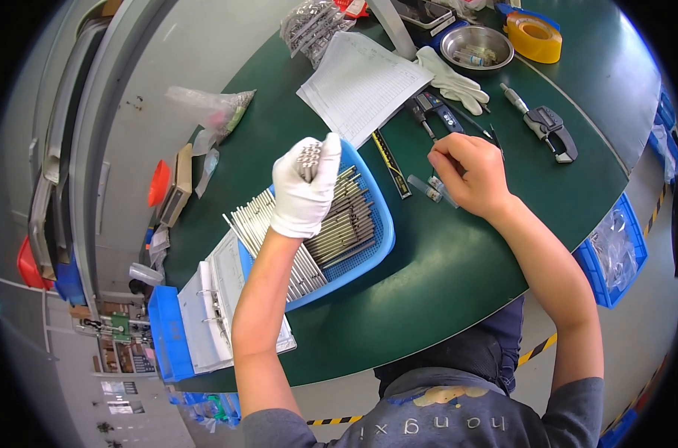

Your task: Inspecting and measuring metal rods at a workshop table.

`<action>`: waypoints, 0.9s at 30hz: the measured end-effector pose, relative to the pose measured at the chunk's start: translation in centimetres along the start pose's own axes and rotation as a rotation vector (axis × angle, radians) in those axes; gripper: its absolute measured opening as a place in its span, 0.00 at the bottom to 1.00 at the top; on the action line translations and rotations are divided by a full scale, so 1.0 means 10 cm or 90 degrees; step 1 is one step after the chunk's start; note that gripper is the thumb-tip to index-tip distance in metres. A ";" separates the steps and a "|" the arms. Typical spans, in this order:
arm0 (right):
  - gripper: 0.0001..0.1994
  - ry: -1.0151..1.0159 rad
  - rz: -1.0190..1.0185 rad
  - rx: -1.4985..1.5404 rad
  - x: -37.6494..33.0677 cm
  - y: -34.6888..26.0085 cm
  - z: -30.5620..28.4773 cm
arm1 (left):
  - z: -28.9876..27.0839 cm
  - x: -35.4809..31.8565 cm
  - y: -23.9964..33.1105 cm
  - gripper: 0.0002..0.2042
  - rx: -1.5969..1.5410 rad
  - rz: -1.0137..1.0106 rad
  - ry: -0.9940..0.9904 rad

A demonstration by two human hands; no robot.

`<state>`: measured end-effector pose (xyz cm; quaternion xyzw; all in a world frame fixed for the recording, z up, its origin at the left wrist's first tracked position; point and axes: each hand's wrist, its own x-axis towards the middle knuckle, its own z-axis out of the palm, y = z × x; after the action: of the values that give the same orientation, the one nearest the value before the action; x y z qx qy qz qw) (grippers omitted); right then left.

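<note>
My left hand point(303, 193), in a white glove, is closed around a bundle of thin metal rods point(309, 158), their ends pointing up. It is over the far left part of a blue plastic basket point(387, 231), where many more metal rods point(343, 235) lie in rows. My bare right hand point(473, 175) is to the right of the basket, low over the table. Its fingers are curled with thumb and forefinger together; whatever they may pinch is hidden. Just left of it lie small clear tubes point(424, 188), partly beneath the fingers.
Beyond my right hand are a digital caliper point(440, 112), a white glove point(451, 78) and a micrometer point(549, 131). A metal bowl point(477, 46), yellow tape roll point(533, 37) and papers point(365, 82) lie farther back. An open ring binder point(208, 313) sits left of the basket.
</note>
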<state>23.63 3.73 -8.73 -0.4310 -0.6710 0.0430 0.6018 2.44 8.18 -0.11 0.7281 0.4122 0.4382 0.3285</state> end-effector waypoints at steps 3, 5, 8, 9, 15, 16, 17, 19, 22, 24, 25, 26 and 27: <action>0.03 0.001 0.016 0.003 0.00 0.03 -0.01 | 0.02 0.01 -0.14 0.19 0.131 0.049 -0.067; 0.03 -0.001 0.017 0.003 0.01 0.04 0.00 | -0.07 0.04 -0.26 0.21 0.252 0.061 -0.141; 0.03 -0.014 -0.020 0.002 0.01 0.05 0.01 | -0.13 -0.01 -0.32 0.28 0.423 0.024 -0.224; 0.03 -0.022 -0.006 0.000 0.00 0.04 0.02 | -0.15 -0.02 -0.33 0.28 0.421 0.024 -0.226; 0.04 -0.045 0.017 -0.001 0.00 0.03 0.06 | -0.30 -0.06 -0.53 0.24 0.822 0.088 -0.377; 0.04 -0.052 0.019 -0.006 -0.01 0.03 0.06 | -0.30 -0.07 -0.49 0.24 0.820 0.088 -0.379; 0.04 -0.053 0.021 -0.007 -0.01 0.04 0.06 | -0.30 -0.07 -0.44 0.23 0.833 0.067 -0.370; 0.03 -0.057 0.003 0.012 -0.02 0.05 0.05 | -0.32 -0.11 -0.32 0.23 0.845 0.046 -0.361; 0.03 -0.069 0.023 0.005 -0.02 0.06 0.02 | -0.41 -0.25 -0.20 0.28 0.708 -0.007 -0.327; 0.02 -0.072 0.038 0.000 -0.02 0.07 0.01 | -0.46 -0.40 -0.15 0.38 0.756 0.065 -0.367; 0.01 -0.074 0.056 -0.012 -0.02 0.08 -0.02 | -0.46 -0.44 -0.14 0.42 0.735 0.034 -0.401; 0.01 -0.076 0.058 -0.026 0.00 0.08 -0.03 | -0.46 -0.49 -0.15 0.42 0.723 0.043 -0.404; 0.02 -0.033 0.079 -0.035 0.05 0.09 -0.04 | -0.48 -0.53 -0.16 0.42 0.732 0.055 -0.384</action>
<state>24.50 4.41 -8.73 -0.4872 -0.6589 0.0729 0.5684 -3.87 4.76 -1.54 0.8948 0.4410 -0.0634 -0.0297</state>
